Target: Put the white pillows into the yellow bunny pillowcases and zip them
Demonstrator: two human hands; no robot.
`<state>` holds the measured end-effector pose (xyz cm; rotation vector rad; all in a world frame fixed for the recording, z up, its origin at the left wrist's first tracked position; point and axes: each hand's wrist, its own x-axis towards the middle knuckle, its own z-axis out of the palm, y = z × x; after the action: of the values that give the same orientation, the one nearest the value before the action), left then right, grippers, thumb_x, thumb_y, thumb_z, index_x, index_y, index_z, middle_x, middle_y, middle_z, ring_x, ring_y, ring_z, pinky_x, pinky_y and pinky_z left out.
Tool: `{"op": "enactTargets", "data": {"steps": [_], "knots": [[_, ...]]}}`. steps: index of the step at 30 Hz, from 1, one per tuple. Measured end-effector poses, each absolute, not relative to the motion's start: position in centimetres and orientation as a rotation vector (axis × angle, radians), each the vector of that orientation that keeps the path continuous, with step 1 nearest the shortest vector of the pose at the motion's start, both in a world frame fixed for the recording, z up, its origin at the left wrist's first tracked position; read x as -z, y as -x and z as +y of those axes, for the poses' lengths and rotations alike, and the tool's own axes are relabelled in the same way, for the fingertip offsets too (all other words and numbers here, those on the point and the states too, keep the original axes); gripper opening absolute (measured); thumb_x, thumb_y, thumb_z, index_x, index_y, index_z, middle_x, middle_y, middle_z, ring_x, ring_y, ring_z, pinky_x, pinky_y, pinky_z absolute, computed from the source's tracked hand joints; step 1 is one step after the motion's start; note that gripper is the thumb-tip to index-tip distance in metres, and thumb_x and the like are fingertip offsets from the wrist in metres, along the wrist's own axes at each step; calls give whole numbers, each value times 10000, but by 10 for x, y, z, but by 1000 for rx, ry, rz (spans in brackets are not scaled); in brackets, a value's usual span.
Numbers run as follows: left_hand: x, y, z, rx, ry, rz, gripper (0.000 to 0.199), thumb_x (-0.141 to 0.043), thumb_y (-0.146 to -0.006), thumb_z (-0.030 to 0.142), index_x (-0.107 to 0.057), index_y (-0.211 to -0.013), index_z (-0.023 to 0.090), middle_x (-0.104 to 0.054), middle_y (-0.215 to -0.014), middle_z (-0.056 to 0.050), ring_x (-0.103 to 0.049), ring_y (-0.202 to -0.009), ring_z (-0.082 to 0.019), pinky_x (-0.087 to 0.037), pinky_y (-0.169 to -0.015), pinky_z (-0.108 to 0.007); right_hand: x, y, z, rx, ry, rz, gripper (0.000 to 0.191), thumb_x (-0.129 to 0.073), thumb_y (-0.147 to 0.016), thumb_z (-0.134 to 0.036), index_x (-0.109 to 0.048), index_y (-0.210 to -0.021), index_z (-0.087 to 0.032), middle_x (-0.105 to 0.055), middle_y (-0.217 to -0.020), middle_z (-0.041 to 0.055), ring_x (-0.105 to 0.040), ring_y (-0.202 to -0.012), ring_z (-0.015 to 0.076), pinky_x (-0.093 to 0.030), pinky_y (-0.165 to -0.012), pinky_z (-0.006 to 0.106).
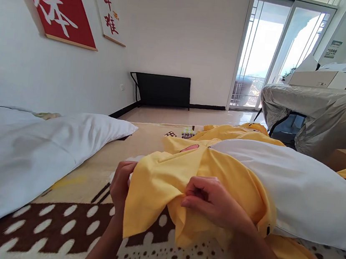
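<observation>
A: Locate the yellow cover.
B: On the patterned blanket, over the left end of the white pillow. A 2nd pillow lies at left.
A: State of each hand?
B: Left hand: clamped on the cover's left edge. Right hand: pinching a fold near the cover's middle.

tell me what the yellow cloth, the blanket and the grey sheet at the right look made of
Yellow cloth: thin, matte woven fabric, perhaps cotton or a blend; it falls in soft folds without shine.
Blanket: probably plush or fleece, going by its soft, matte surface; the fibre is unclear.
Grey sheet: glossy, likely thin plastic film, since it crinkles and catches light.
</observation>
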<state>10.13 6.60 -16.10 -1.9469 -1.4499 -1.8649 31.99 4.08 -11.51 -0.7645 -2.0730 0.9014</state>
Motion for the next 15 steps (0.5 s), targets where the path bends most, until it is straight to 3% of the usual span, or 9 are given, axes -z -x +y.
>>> {"op": "enactTargets", "data": {"steps": [4,9,12,15], "knots": [[164,-113,59,2045,1808,-1165,68,-525,-806,246,-547,-861,215,-475,-812,3,-470,-753,-150,-380,-628,-277,109,-334,43,-849,754,-2253,305,-612,-832,-391,-498,-638,-186,-485,-611,-45,-396,-585,84,-342,-572,215],[169,-131,38,1876,1860,-1204,116,-497,-840,224,-608,-864,203,-575,-848,-39,-545,-744,-170,-429,-645,-298,110,-326,38,-739,841,-1877,196,-492,-899,-324,-603,-804,-193,-597,-730,-5,-508,-669,113,-392,-631,235],[171,-144,31,1825,1850,-1197,198,-448,-873,198,-632,-802,194,-644,-796,-51,-591,-693,-160,-453,-626,-283,114,-314,37,-666,887,-1971,105,-547,-857,-260,-632,-864,-199,-615,-801,3,-516,-692,114,-392,-642,231],[173,-151,34,1794,1869,-1092,152,-493,-850,155,-635,-814,192,-661,-784,-44,-613,-684,-150,-472,-618,-261,120,-305,39,-613,929,-2074,72,-566,-821,-205,-633,-842,-188,-588,-780,2,-496,-678,112,-378,-635,230]]}}
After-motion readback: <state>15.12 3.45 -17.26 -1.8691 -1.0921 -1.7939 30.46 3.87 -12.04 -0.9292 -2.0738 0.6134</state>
